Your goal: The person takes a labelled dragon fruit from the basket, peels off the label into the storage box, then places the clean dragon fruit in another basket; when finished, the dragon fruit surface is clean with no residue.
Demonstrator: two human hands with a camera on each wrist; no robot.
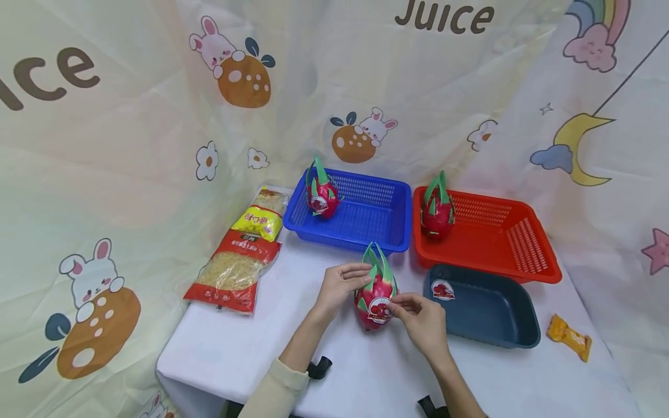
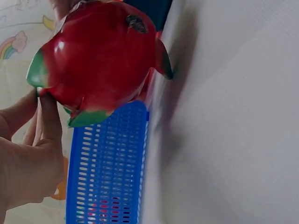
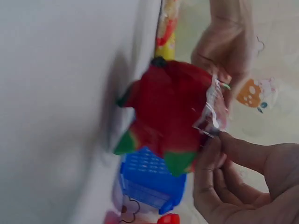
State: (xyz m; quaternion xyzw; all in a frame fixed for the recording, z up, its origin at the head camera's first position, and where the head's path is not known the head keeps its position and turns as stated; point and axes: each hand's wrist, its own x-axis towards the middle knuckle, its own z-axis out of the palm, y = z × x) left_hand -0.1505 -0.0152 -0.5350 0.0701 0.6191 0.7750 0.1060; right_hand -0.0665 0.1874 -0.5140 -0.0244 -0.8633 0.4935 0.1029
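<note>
My left hand (image 1: pixel 342 285) pinches a green leaf (image 2: pixel 38 72) of the dragon fruit (image 1: pixel 384 288), seemingly to steady it over the table (image 1: pixel 240 354) in front of the blue basket (image 1: pixel 360 223); my right hand (image 1: pixel 424 325) pinches the edge of its round label (image 1: pixel 378 310), perhaps to smooth it flat.

Between the hands (image 1: pixel 340 284) (image 1: pixel 423 322), the dragon fruit (image 1: pixel 385 288) is crimson with green-tipped scales, its round label (image 1: pixel 379 310) red and white. Beyond the hands, one slotted basket (image 1: pixel 371 220) is blue, the other basket (image 1: pixel 486 235) red. To their left, one bag (image 1: pixel 232 273) has red ends, another bag (image 1: pixel 258 220) a yellow band; to their right, a tray (image 1: pixel 488 313) is dark teal, a small packet (image 1: pixel 569 338) orange. The cream backdrop (image 1: pixel 146 186) bears rabbits and white-spotted brown fruit.
</note>
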